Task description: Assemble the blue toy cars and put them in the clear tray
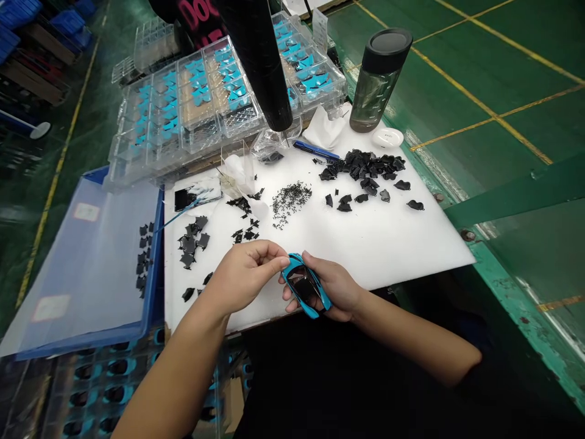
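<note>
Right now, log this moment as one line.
left hand: touching blue model car body | right hand: holding it | nearby: black parts on white board

One left hand [242,274] and one right hand [329,286] are touching one blue toy car [305,285] at the near edge of one white board [388,241]; one bottle [379,79] is standing beyond the board, one pen [316,149] is lying on it, and one blue bin [159,231] is sitting left of it.

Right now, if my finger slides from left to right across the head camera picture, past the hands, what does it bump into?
Blue plastic bin, black pieces, left hand, blue model car body, right hand, green metal rail.
</note>
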